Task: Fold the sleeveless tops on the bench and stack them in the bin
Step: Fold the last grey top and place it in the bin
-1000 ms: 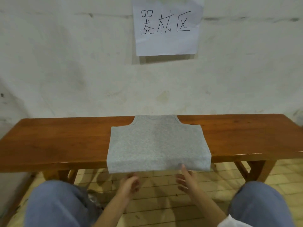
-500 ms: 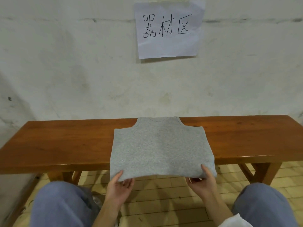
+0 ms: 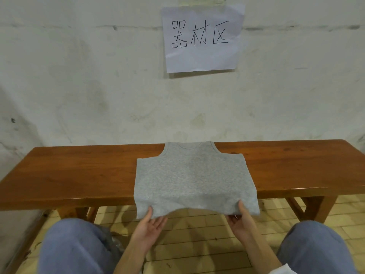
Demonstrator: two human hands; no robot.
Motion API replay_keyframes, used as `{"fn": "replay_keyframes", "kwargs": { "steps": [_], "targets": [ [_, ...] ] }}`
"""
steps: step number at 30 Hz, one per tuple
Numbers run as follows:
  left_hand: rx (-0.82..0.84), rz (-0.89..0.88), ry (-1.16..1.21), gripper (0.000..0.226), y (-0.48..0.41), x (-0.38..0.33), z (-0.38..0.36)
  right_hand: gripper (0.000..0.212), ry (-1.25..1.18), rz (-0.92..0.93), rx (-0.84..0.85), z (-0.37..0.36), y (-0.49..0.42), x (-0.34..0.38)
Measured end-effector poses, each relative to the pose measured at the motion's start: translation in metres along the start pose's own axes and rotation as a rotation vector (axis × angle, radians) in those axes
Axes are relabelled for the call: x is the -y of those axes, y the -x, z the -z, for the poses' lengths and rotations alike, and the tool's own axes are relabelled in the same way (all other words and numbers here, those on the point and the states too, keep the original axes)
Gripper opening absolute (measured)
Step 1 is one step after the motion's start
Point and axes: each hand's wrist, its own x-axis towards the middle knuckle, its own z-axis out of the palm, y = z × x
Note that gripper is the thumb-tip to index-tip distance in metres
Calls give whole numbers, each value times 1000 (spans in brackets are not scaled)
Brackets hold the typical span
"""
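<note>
A grey sleeveless top (image 3: 192, 178) lies flat on the wooden bench (image 3: 79, 175), neck toward the wall, its lower hem hanging over the front edge. My left hand (image 3: 151, 222) pinches the hem near its left corner, thumb on top and fingers beneath. Near the right corner my right hand (image 3: 240, 219) pinches the hem the same way. The middle of the hem arches up slightly between them. No bin is in view.
A white wall with a paper sign (image 3: 201, 36) rises right behind the bench. My knees in blue jeans (image 3: 73, 248) flank the hands. A tiled floor (image 3: 197, 230) shows below, and something grey lies on it by my left knee (image 3: 110, 240).
Both hands rose from below the hem, spread to its two corners and took hold of it. The hem's middle now lifts a little.
</note>
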Motion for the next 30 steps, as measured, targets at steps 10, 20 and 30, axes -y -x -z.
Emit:
{"fn": "replay_keyframes", "kwargs": {
  "steps": [10, 20, 30],
  "targets": [
    [-59, -1, -26, 27, 0, 0, 6, 43, -42, 69, -71, 6, -2, 11],
    [58, -219, -63, 25, 30, -6, -31, 35, 303, 469, -158, -21, 19, 2],
    [440, -201, 349, 23, 92, -53, -77, 27, 46, 568, -185, -61, 76, 62]
  ]
}}
